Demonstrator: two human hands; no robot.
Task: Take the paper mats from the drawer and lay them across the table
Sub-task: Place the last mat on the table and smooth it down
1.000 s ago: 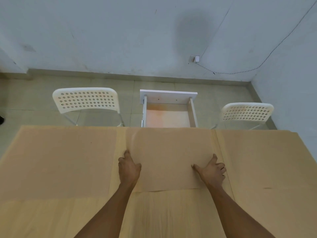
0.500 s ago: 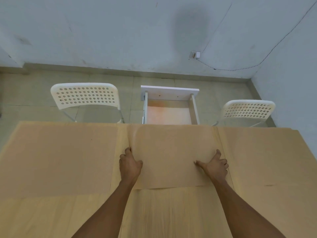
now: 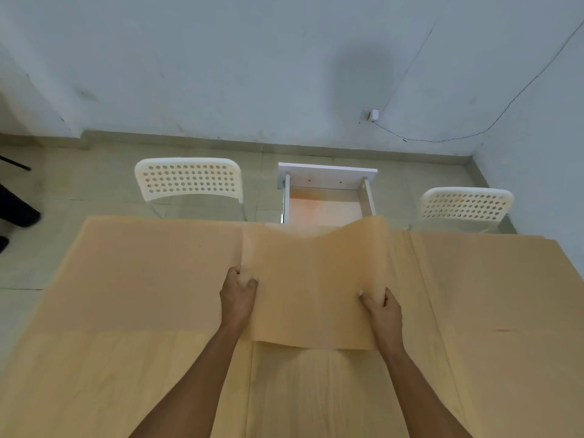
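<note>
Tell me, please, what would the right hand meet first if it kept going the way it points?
Gripping the middle paper mat, the right hand points toward the table's far edge; beyond it, probably the open drawer, though depth is unclear.

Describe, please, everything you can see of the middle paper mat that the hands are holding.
The middle paper mat is a thin tan sheet. The left hand and right hand pinch its side edges. Its far edge buckles upward, wavy, before the open drawer; its near edge lifts slightly off the table.
</note>
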